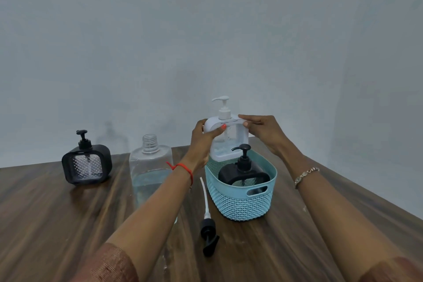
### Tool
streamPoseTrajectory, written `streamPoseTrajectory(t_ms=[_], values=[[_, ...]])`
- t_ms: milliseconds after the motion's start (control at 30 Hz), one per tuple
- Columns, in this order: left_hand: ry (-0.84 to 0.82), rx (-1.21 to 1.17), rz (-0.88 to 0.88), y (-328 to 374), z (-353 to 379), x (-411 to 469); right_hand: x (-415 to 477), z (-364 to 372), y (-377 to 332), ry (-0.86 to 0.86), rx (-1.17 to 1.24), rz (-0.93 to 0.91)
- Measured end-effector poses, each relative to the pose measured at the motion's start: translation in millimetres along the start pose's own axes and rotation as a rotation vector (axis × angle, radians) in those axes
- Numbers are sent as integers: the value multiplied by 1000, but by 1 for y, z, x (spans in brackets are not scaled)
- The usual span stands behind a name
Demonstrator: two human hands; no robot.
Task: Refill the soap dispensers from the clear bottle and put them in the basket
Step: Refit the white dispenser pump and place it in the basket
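Both my hands hold a white soap dispenser upright at the far end of the light-blue basket, its base at rim height. My left hand grips its left shoulder, and my right hand pinches its top right corner. A black dispenser stands inside the basket. Another black dispenser stands on the table at the left. The clear bottle, uncapped and partly filled, stands in the middle, partly behind my left forearm.
A loose black pump head with a long white tube lies on the wooden table just left of the basket. A plain grey wall rises behind the table's far edge. The table's right edge runs diagonally past my right forearm.
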State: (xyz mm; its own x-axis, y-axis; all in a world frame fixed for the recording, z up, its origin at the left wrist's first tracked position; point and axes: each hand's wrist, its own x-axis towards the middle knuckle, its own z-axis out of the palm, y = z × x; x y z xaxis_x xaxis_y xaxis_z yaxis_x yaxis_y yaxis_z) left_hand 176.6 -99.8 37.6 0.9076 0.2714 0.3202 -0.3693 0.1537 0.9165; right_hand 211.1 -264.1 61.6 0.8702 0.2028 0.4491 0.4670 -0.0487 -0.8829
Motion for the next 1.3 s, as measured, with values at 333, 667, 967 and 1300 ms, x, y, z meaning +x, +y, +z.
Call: streamPoseTrajectory(t_ms=[333,667,967,1300], values=[[-84,163,-210,-19,-2,-8,-20,-17,26,-50,-154,181],[-279,512,-393,-4,-2,-18,-35,-17,13,-164,-471,224],[-356,726,-368,8,-2,-29,-40,-11,14,-188,-642,223],[-175,1019,-133,-26,-5,-48,-50,-3,9,-158,-676,220]])
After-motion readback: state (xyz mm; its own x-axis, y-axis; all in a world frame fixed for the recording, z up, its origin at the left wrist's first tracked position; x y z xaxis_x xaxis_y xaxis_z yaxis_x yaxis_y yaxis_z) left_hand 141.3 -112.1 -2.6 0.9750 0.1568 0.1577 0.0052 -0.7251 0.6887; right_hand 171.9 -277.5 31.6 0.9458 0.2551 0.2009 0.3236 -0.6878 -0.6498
